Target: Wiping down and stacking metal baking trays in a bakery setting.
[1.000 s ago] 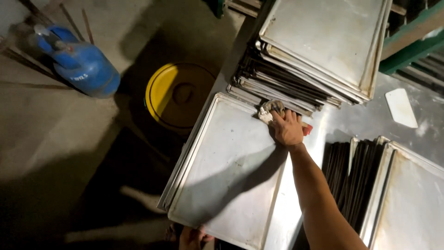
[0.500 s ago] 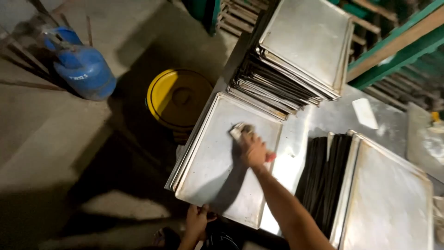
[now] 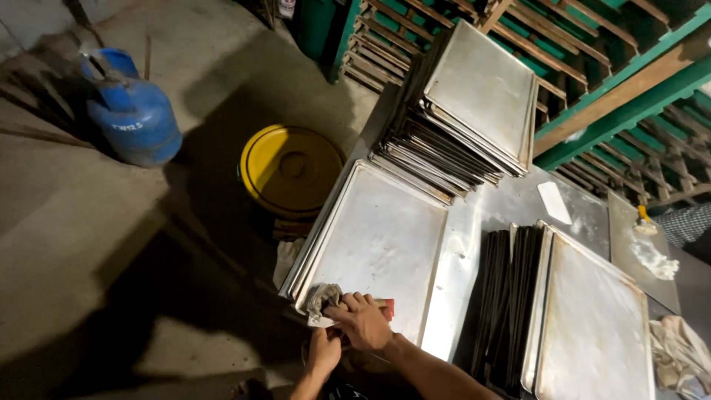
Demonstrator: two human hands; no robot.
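Observation:
A flat metal baking tray [image 3: 381,244] lies on top of a low pile on a steel table. My right hand [image 3: 363,320] presses a grey rag [image 3: 323,298] onto the tray's near corner; a bit of red shows under the fingers. My left hand [image 3: 324,350] is just below it at the tray's near edge, fingers curled; whether it grips the edge is unclear.
A tall pile of trays [image 3: 463,118] stands behind, another [image 3: 585,318] to the right. On the floor to the left sit a yellow-lidded bucket [image 3: 289,169] and a blue gas cylinder [image 3: 132,111]. Green wooden racks [image 3: 629,89] rise at the back. A white scraper [image 3: 554,202] lies on the table.
My right hand has dragged the rag from the tray's far edge across it to the near corner. My left hand now shows more at the near edge.

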